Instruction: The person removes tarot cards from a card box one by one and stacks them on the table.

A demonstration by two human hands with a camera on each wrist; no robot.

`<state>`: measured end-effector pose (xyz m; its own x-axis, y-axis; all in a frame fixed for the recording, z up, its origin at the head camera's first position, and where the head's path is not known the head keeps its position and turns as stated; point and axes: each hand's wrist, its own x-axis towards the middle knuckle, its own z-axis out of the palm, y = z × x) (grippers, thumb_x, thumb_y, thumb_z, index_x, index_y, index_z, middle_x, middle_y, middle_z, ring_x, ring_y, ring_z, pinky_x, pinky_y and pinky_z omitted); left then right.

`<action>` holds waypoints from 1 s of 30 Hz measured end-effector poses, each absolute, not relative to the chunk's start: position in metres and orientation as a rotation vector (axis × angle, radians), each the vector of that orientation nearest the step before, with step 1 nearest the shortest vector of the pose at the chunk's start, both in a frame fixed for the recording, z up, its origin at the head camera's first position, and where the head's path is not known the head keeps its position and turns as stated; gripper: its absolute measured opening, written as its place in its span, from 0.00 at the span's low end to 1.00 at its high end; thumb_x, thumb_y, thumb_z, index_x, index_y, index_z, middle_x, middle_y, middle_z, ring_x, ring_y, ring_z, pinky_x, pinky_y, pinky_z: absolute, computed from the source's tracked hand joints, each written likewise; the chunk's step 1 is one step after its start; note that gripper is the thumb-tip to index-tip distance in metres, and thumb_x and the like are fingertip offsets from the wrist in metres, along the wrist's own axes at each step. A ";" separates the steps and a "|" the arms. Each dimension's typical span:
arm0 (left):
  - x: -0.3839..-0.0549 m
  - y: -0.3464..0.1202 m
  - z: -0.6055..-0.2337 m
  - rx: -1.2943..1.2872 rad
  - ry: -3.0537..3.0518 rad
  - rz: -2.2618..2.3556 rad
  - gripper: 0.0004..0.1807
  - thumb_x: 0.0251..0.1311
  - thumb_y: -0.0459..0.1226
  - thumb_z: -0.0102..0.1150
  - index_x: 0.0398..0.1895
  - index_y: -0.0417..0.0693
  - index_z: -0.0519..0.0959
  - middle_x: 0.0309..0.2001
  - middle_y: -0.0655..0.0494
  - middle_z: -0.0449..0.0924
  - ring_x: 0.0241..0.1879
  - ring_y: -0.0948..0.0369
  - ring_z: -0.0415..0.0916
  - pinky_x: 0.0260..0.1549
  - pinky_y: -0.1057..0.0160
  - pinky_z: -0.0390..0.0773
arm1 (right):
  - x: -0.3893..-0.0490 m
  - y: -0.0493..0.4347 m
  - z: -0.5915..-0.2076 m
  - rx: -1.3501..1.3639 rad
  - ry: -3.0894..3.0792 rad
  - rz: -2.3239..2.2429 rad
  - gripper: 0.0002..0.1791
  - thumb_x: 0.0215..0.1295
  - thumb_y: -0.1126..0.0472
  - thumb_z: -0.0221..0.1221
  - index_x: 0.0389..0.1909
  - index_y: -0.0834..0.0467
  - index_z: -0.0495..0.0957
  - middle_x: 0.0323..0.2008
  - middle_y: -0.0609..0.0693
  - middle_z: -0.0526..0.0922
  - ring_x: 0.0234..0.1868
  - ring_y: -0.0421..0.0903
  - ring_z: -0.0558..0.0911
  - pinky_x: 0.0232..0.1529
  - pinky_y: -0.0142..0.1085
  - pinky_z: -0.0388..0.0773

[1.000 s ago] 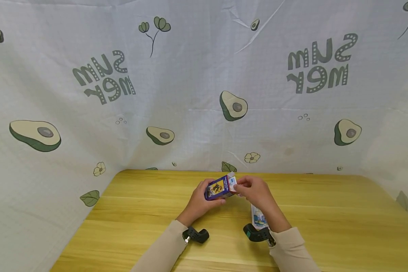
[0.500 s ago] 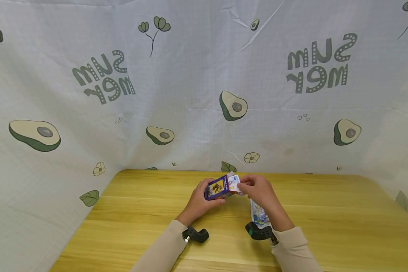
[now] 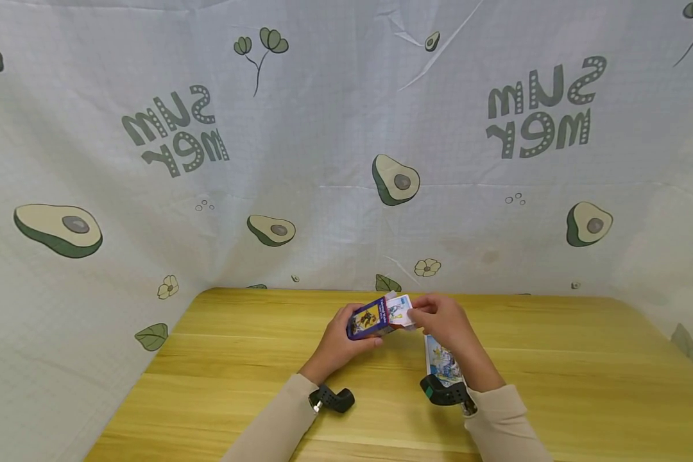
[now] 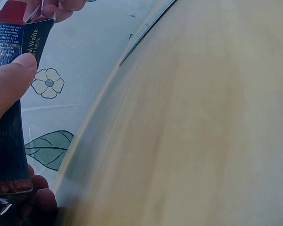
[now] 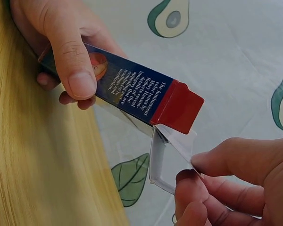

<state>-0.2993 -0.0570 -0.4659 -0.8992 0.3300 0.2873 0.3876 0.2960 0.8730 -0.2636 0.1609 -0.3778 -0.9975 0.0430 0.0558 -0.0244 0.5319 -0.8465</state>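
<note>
Both grip: the left hand (image 3: 336,343) holds a blue box (image 3: 367,320), the right hand (image 3: 446,325) pinches a card (image 3: 400,310), further out than before.

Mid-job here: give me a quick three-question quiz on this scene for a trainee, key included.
1. Multiple choice: what does the left hand grip?
a) a cup
b) a blue box
c) a pair of scissors

2. True or false: the red flap is tucked shut over the end of the blue box.

3. Fill in: the right hand pinches a ____ that juts from the end of the blue box.

Key:
1. b
2. False; it stands open.
3. card
</note>
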 end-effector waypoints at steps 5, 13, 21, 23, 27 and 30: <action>-0.299 -0.057 -0.465 -0.681 -2.502 -1.696 0.35 0.53 0.44 0.71 0.64 0.56 0.66 0.54 0.57 0.69 0.50 0.60 0.69 0.49 0.62 0.72 | -0.264 0.164 -0.377 -0.008 -2.676 1.505 0.15 0.64 0.60 0.60 0.46 0.67 0.77 0.41 0.60 0.82 0.36 0.54 0.81 0.37 0.44 0.80; -0.298 -0.058 -0.465 -0.677 -2.503 -1.690 0.38 0.50 0.51 0.72 0.64 0.60 0.66 0.54 0.59 0.69 0.50 0.61 0.69 0.49 0.61 0.72 | -0.264 0.166 -0.376 -0.014 -2.664 1.527 0.16 0.63 0.61 0.60 0.46 0.68 0.76 0.40 0.60 0.82 0.36 0.54 0.82 0.35 0.40 0.80; -0.298 -0.058 -0.464 -0.675 -2.507 -1.686 0.37 0.50 0.51 0.72 0.64 0.60 0.66 0.54 0.59 0.70 0.50 0.61 0.69 0.49 0.61 0.72 | -0.264 0.168 -0.374 -0.016 -2.668 1.533 0.16 0.64 0.61 0.59 0.47 0.68 0.75 0.42 0.62 0.83 0.38 0.57 0.83 0.35 0.38 0.80; -0.298 -0.058 -0.464 -0.678 -2.505 -1.688 0.37 0.50 0.50 0.72 0.64 0.60 0.66 0.54 0.59 0.70 0.50 0.61 0.69 0.49 0.61 0.72 | -0.263 0.168 -0.373 -0.016 -2.670 1.531 0.16 0.64 0.60 0.59 0.47 0.68 0.75 0.42 0.63 0.83 0.37 0.57 0.83 0.34 0.38 0.80; -0.297 -0.058 -0.464 -0.677 -2.506 -1.690 0.37 0.50 0.50 0.72 0.64 0.60 0.66 0.54 0.59 0.70 0.50 0.61 0.69 0.50 0.61 0.72 | -0.263 0.170 -0.372 -0.017 -2.670 1.534 0.17 0.64 0.60 0.59 0.47 0.68 0.75 0.42 0.63 0.84 0.37 0.56 0.84 0.34 0.39 0.80; -0.297 -0.058 -0.464 -0.675 -2.509 -1.687 0.38 0.50 0.50 0.72 0.64 0.60 0.66 0.54 0.59 0.70 0.50 0.61 0.69 0.50 0.61 0.72 | -0.263 0.172 -0.373 -0.024 -2.672 1.530 0.17 0.64 0.60 0.59 0.48 0.68 0.75 0.43 0.63 0.84 0.35 0.54 0.84 0.34 0.38 0.80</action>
<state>-0.2975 -0.0579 -0.4640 -0.9040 0.3290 0.2729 0.3769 0.3121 0.8721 -0.2628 0.1716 -0.3725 -0.9979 0.0448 0.0469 -0.0177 0.5065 -0.8620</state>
